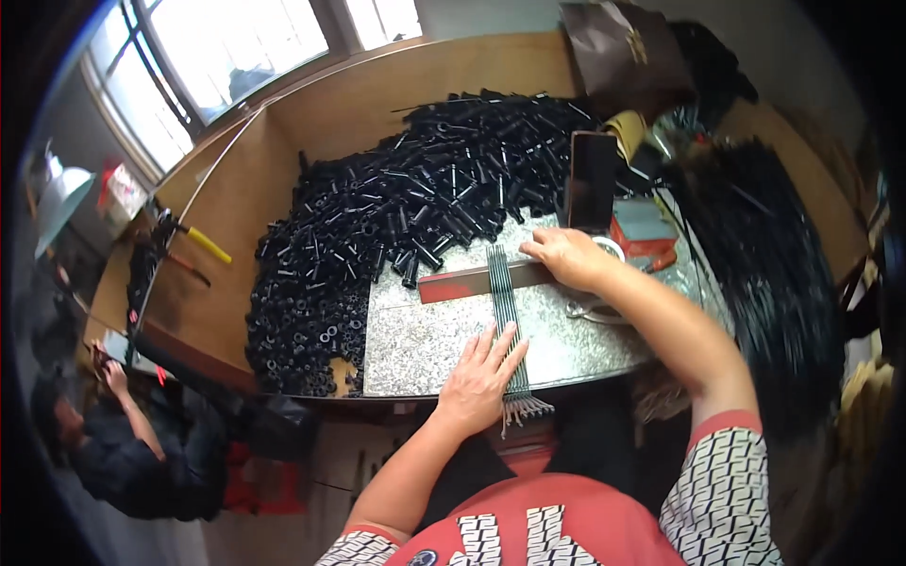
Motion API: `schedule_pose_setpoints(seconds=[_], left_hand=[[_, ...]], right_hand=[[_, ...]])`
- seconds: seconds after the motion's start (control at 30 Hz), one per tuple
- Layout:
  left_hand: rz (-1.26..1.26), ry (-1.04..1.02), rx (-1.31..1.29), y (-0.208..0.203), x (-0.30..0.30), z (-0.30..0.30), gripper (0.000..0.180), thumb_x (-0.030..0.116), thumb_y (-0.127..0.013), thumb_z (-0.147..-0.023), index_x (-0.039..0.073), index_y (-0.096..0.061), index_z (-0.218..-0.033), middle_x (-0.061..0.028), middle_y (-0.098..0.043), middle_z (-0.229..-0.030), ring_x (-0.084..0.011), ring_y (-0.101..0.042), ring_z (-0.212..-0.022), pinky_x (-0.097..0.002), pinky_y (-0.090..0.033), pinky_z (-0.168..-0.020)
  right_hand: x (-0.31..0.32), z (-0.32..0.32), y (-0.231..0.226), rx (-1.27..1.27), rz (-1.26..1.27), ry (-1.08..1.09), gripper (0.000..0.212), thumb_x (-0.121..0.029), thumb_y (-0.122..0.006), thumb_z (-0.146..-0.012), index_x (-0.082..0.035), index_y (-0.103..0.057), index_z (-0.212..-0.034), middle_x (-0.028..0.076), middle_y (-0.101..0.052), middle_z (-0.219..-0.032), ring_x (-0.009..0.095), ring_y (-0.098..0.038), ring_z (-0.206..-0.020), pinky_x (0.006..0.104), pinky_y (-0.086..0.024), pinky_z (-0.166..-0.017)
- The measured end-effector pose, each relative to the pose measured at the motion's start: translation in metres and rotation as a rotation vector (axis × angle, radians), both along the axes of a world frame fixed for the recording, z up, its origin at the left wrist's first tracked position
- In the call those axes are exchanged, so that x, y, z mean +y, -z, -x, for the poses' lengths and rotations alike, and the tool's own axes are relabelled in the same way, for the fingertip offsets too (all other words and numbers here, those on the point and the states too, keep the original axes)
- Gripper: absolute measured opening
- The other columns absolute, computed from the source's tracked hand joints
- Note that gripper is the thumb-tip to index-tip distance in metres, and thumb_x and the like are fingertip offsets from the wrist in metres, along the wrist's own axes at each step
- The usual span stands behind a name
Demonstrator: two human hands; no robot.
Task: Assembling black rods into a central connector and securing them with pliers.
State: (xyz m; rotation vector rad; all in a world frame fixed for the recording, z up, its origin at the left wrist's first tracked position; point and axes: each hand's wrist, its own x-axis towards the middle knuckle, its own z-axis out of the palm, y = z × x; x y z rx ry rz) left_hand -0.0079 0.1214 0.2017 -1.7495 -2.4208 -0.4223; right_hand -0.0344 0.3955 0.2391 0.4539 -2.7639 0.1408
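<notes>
A row of thin dark metal rods (500,288) lies side by side across a flat bar (458,286), brownish with a reddish left part. Their bent, hook-like lower ends (524,409) stick out past the table's front edge. My left hand (478,382) lies flat beside the lower stretch of the rods, fingers extended and fingertips touching them. Over the bar's right end is my right hand (571,259), its fingers bent and close together. It hides that end of the bar, and whatever is between its fingertips cannot be made out.
Black tubular parts (415,179) form a large heap behind the speckled tabletop (415,349), bounded by wooden boards (330,85). A dark phone-like screen (591,179) stands beside a red box (642,236). Long black rods (774,264) lie at right. Another person (142,443) sits at lower left.
</notes>
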Motion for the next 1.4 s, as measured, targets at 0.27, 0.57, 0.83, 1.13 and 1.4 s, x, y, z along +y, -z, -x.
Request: schedule_pose_setpoints(seconds=[0.27,0.57,0.83,1.13,1.4], left_hand=[[-0.023,-0.009,-0.022,-0.001,-0.001,-0.008,0.086,0.053,-0.073,-0.07,0.007,-0.044,-0.136,-0.0205,-0.038,-0.143,-0.042,-0.033,-0.132,-0.0524,-0.03,-0.107],[-0.019,-0.006,-0.015,-0.002,-0.003,-0.002,0.084,0.056,-0.068,-0.072,0.007,-0.044,-0.136,-0.0203,-0.038,-0.142,-0.042,-0.033,-0.133,-0.0508,-0.03,-0.107],[-0.033,0.001,-0.012,-0.001,-0.003,-0.003,0.085,0.054,-0.069,-0.072,0.004,-0.044,-0.136,-0.0201,-0.037,-0.143,-0.0417,-0.031,-0.134,-0.0512,-0.03,-0.107],[-0.045,0.007,0.004,0.001,-0.002,-0.001,0.087,0.056,-0.07,-0.071,0.004,-0.044,-0.136,-0.0194,-0.039,-0.143,-0.0417,-0.033,-0.133,-0.0516,-0.032,-0.106],[-0.041,0.006,0.007,0.002,-0.002,-0.001,0.085,0.055,-0.07,-0.072,0.004,-0.045,-0.135,-0.0197,-0.038,-0.143,-0.0422,-0.033,-0.133,-0.0516,-0.031,-0.107]], right_hand=[[0.003,-0.004,0.006,-0.008,-0.083,0.034,0.014,-0.013,-0.05,-0.084,-0.008,-0.061,-0.089,0.012,-0.059,-0.089,0.03,-0.063,-0.088,0.0398,-0.051,-0.073],[-0.003,0.004,0.002,-0.072,-0.074,0.054,0.016,-0.009,-0.05,-0.085,-0.007,-0.063,-0.094,0.013,-0.06,-0.095,0.03,-0.063,-0.094,0.0395,-0.051,-0.079],[-0.004,0.006,0.002,-0.111,-0.06,0.066,0.017,-0.007,-0.05,-0.084,-0.007,-0.062,-0.097,0.013,-0.059,-0.098,0.03,-0.062,-0.096,0.0398,-0.05,-0.081],[-0.001,0.006,0.005,-0.081,-0.052,0.055,0.018,-0.007,-0.05,-0.084,-0.007,-0.062,-0.097,0.013,-0.059,-0.095,0.03,-0.062,-0.095,0.0397,-0.05,-0.081],[-0.001,0.011,0.007,-0.082,-0.078,0.035,0.022,-0.003,-0.052,-0.082,-0.006,-0.061,-0.102,0.011,-0.056,-0.094,0.029,-0.059,-0.095,0.039,-0.049,-0.081]])
